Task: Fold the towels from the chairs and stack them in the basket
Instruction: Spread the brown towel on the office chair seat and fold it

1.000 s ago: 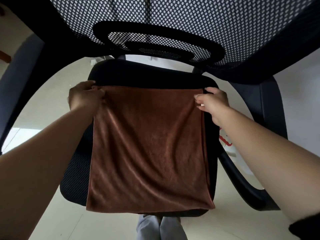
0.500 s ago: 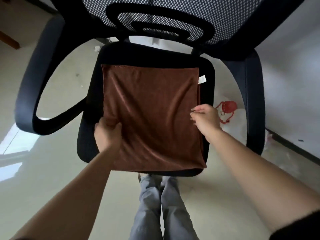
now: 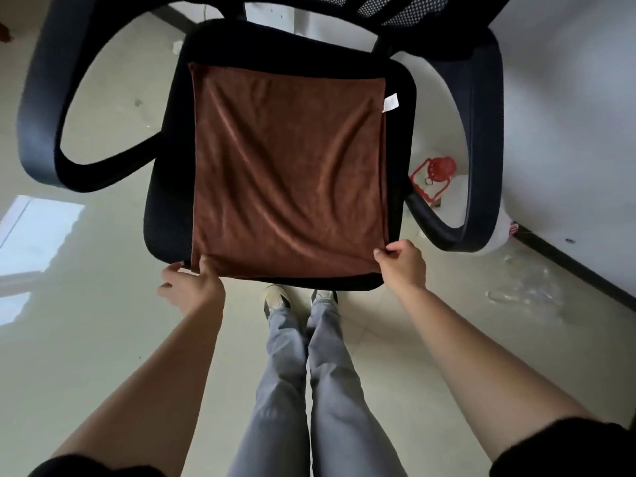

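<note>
A brown towel (image 3: 289,166) lies spread flat on the black seat of an office chair (image 3: 168,215), doubled over, with a white label sticking out at its far right corner. My left hand (image 3: 192,284) pinches the towel's near left corner at the seat's front edge. At the near right corner, my right hand (image 3: 401,265) grips the cloth between thumb and fingers. The basket is not in view.
The chair's black armrests (image 3: 41,108) curve out on both sides, and its mesh back is at the top. A red plastic object (image 3: 435,177) on a white bag lies on the floor to the right, by the wall. My legs and shoes stand just before the seat.
My hands have slid from the towel's far corners, along its sides, down to the near corners. The view has pulled back from the chair.
</note>
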A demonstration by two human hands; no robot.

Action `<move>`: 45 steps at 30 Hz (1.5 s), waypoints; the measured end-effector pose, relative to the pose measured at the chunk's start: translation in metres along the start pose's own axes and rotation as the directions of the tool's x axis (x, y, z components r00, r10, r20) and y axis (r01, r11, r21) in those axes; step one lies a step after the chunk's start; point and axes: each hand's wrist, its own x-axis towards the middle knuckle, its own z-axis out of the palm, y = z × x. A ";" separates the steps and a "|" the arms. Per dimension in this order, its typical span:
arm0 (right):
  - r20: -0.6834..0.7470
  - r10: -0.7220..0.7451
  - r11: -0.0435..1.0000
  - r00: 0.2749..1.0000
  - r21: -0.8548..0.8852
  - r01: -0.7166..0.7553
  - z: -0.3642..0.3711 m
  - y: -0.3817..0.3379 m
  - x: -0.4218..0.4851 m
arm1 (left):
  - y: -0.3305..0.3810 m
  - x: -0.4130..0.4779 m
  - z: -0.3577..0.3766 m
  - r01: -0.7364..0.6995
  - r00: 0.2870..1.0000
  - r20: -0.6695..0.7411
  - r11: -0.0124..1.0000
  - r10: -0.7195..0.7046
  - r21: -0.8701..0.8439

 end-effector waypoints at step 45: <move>-0.203 -0.253 0.967 0.946 -0.044 0.249 0.004 -0.074 0.044 | 0.024 0.013 0.006 -0.160 0.986 -0.018 0.979 0.163 0.127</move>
